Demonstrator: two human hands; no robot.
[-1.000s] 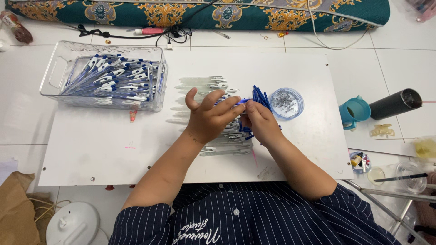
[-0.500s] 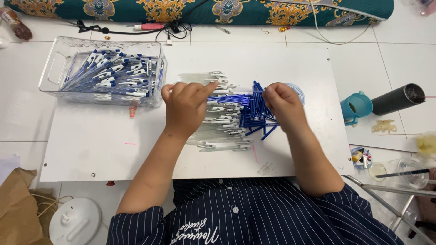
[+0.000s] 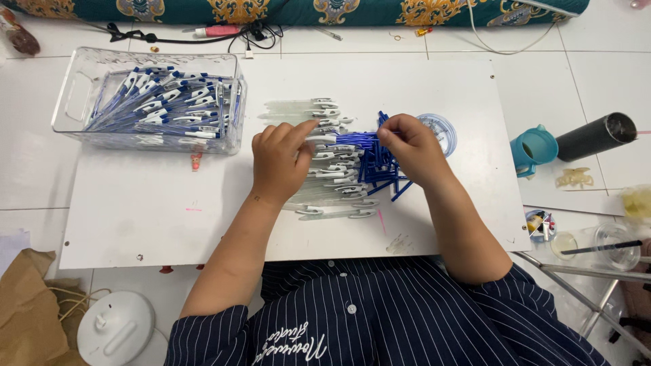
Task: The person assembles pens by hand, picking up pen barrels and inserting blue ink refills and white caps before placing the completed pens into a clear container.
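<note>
Left hand (image 3: 281, 163) is laid fingers-down on a heap of clear pen barrels (image 3: 329, 179) at the middle of the white table (image 3: 135, 217), while a blue refill (image 3: 356, 139) is pinched between the closed fingertips of the right hand (image 3: 410, 149). More blue refills (image 3: 380, 176) are piled just beside the barrels, and finished pens are stacked in a clear bin (image 3: 74, 102) to the left.

Two hands — left hand (image 3: 279, 163), right hand (image 3: 411, 150) — one clear bin (image 3: 81, 85), one white board (image 3: 169, 217), one teal cup (image 3: 534, 149), one black cylinder (image 3: 597, 137); pens too many to count.
</note>
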